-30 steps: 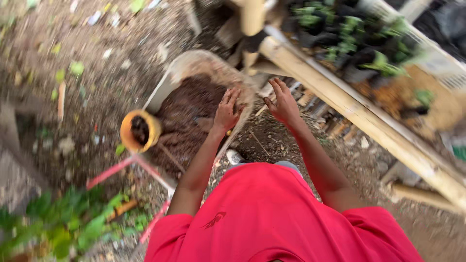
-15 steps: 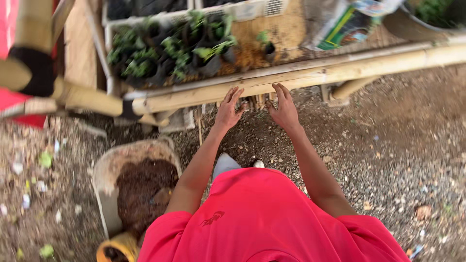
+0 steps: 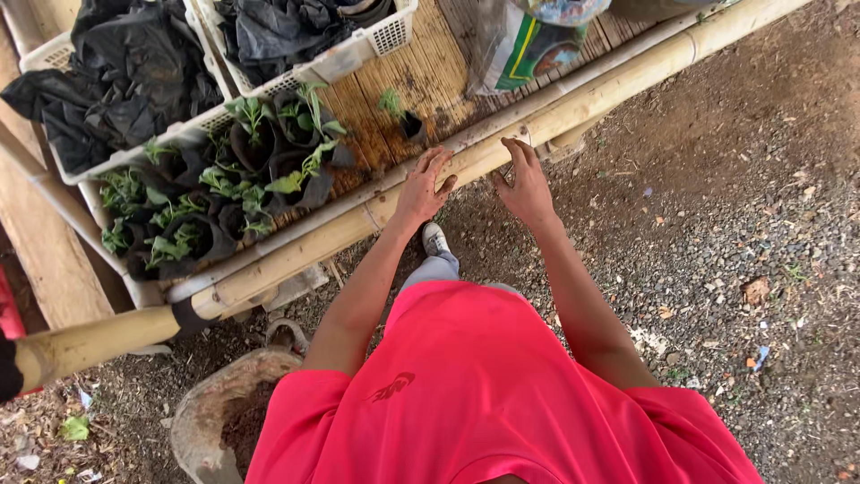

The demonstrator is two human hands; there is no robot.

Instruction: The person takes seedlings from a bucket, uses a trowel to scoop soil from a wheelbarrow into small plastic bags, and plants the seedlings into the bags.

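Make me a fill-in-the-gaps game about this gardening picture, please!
1. Both hands reach toward a thick ____ pole.
2. The seedlings grow in small ____ plastic bags.
3. The person's shirt is ____.
4. The left hand and right hand are both ____, holding nothing.

Missing words: bamboo; black; red; open

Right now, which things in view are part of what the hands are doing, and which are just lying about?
In hand:
- left hand and right hand, both empty, over the bamboo rail
- single seedling bag, nearest them
- cluster of seedling bags

Lying about:
- white crates of black bags
- printed sack
- soil basin
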